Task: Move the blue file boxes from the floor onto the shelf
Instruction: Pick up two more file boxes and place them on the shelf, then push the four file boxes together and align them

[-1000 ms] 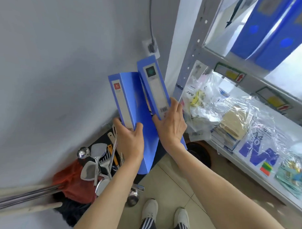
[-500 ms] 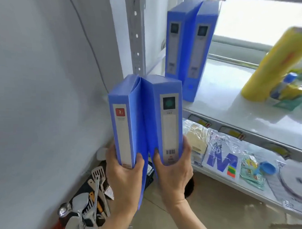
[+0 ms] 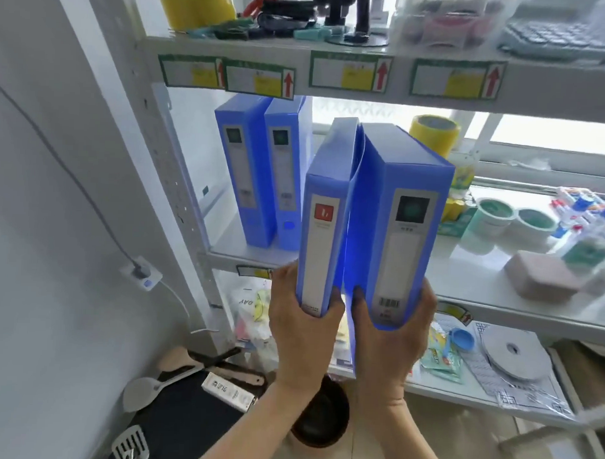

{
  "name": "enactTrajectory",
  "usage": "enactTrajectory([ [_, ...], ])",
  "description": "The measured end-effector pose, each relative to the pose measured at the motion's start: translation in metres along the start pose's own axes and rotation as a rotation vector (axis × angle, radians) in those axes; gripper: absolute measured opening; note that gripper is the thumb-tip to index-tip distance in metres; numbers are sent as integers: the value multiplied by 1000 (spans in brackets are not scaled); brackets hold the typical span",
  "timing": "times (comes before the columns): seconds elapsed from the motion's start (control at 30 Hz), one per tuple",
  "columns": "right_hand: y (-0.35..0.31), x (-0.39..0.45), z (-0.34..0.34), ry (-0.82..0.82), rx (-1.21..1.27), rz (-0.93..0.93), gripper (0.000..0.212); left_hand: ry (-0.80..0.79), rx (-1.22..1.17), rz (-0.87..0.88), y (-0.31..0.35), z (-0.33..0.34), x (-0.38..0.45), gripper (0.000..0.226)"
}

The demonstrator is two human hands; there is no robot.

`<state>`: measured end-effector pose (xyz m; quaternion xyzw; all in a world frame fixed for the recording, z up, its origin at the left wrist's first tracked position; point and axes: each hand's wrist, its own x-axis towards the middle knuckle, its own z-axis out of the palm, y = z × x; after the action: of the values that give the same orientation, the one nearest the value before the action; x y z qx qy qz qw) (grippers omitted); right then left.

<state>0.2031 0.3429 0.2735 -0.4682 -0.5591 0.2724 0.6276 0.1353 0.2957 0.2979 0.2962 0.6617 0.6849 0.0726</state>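
The left hand [image 3: 299, 335] grips the narrow file box [image 3: 323, 223] and the right hand [image 3: 389, 342] the wide file box [image 3: 402, 239], each only at its base. Held so low, either could tip or catch the shelf [image 3: 471, 269] edge; the loose flap between them probably snags too.

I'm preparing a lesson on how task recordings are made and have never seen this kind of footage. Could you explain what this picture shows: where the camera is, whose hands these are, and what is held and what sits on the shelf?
There is no machine here. A person wears a wide-angle camera on the head, looking forward and down, so you see their own two bare hands. The left hand grips the bottom of a narrow blue file box with a red label. The right hand grips a wider blue file box. Both are upright in front of a metal shelf. Two more blue file boxes already stand on it at the left, with a yellow tape roll and tape rolls further right.
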Motion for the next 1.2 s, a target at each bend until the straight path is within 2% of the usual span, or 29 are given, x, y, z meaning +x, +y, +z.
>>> enactTrajectory([
  [0.2,28,61,54,-14,-10,-4,71,-9,-21,42,-21,57,65,50],
  [0.33,46,95,96,-29,-39,-20,72,-1,-18,11,-40,92,110,57],
  [0.47,62,118,132,-73,-25,-38,70,14,-43,-21,-56,116,144,57],
  [0.63,78,133,161,-89,52,2,68,-9,-9,27,-72,134,172,53],
  [0.93,98,134,165,-144,-33,-24,77,-120,42,-36,-89,135,186,63],
  [1.07,108,120,152,-201,-133,26,82,-143,81,-94,-94,127,168,77],
  [1.2,119,106,142,-248,-279,100,92,-108,230,-133,-111,116,135,81],
])
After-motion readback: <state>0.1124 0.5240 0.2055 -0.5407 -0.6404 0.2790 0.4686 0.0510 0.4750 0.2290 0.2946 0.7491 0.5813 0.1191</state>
